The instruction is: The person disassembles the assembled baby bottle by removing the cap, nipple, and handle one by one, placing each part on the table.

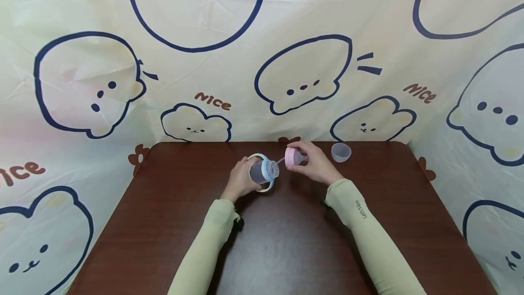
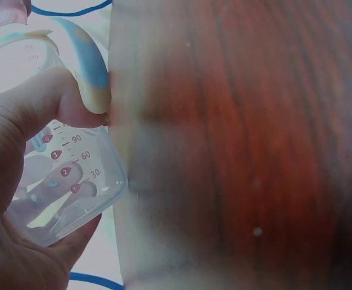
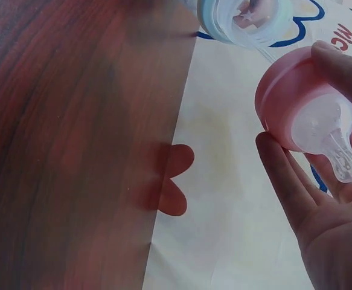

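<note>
Bottle (image 1: pixel 259 173) (x1) clamped w/ L fingers (image 2: pixel 58 96), 1 pink nipple cap (image 3: pixel 287 93) pinched w/ R fingers (image 3: pixel 284 175), 1 cup (image 1: pixel 341 153) nearby.

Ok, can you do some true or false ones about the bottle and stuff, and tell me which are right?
1. The left hand holds the bottle. True.
2. The pink top is screwed onto the bottle. False: the right hand holds it off the bottle.
3. The bottle has numbers on its side. True.
4. The clear cup is between the two hands. False: it sits on the table, to the right of the right hand.
</note>
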Demonstrator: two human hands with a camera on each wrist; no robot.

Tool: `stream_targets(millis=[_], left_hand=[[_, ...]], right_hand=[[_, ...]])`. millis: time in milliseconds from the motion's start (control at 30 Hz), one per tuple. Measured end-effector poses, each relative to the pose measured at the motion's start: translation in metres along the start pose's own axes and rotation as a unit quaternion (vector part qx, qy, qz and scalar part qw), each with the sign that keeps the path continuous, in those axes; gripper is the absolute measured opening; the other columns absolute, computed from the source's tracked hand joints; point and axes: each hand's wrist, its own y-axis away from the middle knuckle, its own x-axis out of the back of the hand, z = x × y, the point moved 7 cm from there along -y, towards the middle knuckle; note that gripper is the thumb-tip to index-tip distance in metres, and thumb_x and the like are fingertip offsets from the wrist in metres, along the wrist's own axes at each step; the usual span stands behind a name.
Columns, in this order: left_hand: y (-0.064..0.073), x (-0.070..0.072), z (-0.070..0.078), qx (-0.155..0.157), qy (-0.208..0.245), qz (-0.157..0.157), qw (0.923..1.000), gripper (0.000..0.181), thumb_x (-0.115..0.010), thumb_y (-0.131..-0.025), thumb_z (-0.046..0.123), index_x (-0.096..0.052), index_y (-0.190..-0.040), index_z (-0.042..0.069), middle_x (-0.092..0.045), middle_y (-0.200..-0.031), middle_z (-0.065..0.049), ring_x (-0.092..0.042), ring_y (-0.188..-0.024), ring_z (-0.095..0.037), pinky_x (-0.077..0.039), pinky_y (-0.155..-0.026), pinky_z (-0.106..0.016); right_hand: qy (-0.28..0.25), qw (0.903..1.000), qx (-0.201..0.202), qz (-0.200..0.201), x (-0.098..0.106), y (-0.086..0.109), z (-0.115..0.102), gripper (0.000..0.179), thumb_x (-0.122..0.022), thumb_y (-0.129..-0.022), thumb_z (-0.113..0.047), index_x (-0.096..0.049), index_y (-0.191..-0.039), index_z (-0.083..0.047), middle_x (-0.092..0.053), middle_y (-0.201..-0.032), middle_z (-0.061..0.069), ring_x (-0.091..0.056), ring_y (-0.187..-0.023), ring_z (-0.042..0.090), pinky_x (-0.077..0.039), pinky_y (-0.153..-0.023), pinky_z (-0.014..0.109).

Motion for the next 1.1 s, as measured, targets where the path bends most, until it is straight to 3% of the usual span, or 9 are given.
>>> stream_targets(millis=[200,833,1100], left_hand=[[-0.001,-0.001,-0.002,0.001,0.004,-0.004,1.0,0.085,-0.1,-0.058,0.015,-0.063,-0.134,0.019,-0.063,-0.131,-0.013,-0.057,-0.12,-0.036,-0.049,-0.098,-0.059],[0.002,-0.001,-0.001,-0.002,0.0,0.005,1.0,0.085,-0.1,-0.057,0.014,-0.064,-0.133,0.018,-0.062,-0.125,-0.014,-0.058,-0.115,-0.035,-0.051,-0.095,-0.058],[0.002,0.0,0.0,0.001,0.002,0.004,1.0,0.083,-0.1,-0.058,0.013,-0.064,-0.133,0.018,-0.062,-0.129,-0.015,-0.058,-0.117,-0.037,-0.05,-0.096,-0.059]], right_hand=[[0.002,0.9997,-0.019,0.018,0.008,0.0,-0.001,0.068,-0.088,-0.084,-0.023,-0.055,-0.144,-0.023,-0.057,-0.14,0.008,-0.058,-0.127,0.031,-0.053,-0.104,0.05],[-0.041,0.9939,0.021,0.1,0.024,0.001,-0.01,0.068,-0.087,-0.084,-0.018,-0.055,-0.144,-0.017,-0.058,-0.135,0.009,-0.058,-0.125,0.03,-0.052,-0.105,0.05],[-0.05,0.9917,0.021,0.116,0.03,0.002,-0.01,0.067,-0.087,-0.085,-0.018,-0.055,-0.144,-0.017,-0.057,-0.137,0.009,-0.058,-0.124,0.03,-0.052,-0.106,0.05]])
